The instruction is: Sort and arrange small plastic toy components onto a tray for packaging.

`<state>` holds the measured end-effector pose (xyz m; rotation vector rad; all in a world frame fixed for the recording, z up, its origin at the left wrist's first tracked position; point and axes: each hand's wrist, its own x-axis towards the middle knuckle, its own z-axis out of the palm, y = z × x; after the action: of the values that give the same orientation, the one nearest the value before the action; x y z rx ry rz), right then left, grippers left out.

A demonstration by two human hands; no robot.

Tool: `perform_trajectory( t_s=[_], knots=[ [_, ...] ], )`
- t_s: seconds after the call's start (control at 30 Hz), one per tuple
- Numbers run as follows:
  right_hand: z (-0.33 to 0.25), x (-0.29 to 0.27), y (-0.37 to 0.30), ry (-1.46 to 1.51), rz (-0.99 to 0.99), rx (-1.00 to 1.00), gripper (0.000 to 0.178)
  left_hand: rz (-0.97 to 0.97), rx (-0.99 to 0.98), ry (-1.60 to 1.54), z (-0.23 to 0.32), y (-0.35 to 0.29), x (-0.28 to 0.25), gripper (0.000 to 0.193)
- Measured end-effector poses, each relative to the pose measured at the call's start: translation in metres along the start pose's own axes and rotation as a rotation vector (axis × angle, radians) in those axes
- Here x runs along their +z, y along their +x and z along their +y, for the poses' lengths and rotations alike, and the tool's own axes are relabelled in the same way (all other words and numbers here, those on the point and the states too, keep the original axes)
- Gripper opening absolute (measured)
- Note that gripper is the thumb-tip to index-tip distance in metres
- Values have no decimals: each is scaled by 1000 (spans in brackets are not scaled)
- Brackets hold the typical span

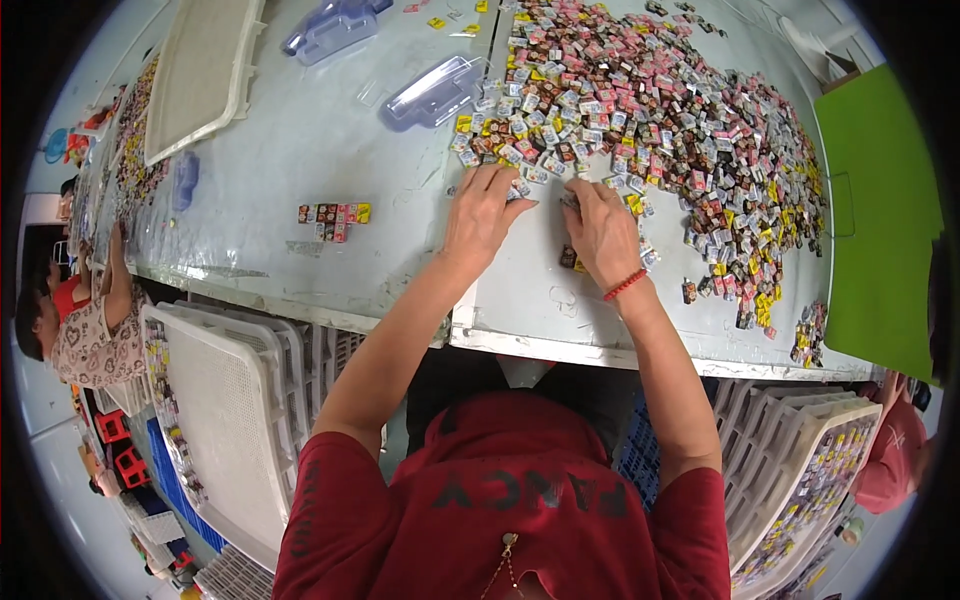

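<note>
A large heap of small wrapped pieces in pink, yellow, white and brown covers the far right of the pale table. My left hand lies palm down at the heap's near edge, fingers spread over a few loose pieces. My right hand, with a red string on the wrist, rests beside it, fingers curled over several pieces. A short neat row of sorted pieces lies to the left of my hands.
Two clear plastic boxes and a white tray lie further back on the table. A green board stands at the right. White trays are stacked below the table edge. Other people work at the left and lower right.
</note>
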<state>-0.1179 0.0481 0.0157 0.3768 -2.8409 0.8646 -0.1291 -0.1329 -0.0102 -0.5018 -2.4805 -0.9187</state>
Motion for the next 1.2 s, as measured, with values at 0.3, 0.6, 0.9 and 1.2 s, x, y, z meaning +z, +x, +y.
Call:
perform_trajectory(
  t_s=[0.3,0.6,0.9,1.2],
  knots=[
    [28,-9,-1,-44,-16,-108,24,-16,69,53,-3,6,15,32],
    [18,2,11,-58,4,-121,24,-31,95,73,4,9,18,22],
    [11,4,3,5,71,-100,33,-48,56,27,6,5,17,19],
    [39,-65,-87,521,49,385,27,-91,-237,-290,51,-4,-7,15]
  ],
)
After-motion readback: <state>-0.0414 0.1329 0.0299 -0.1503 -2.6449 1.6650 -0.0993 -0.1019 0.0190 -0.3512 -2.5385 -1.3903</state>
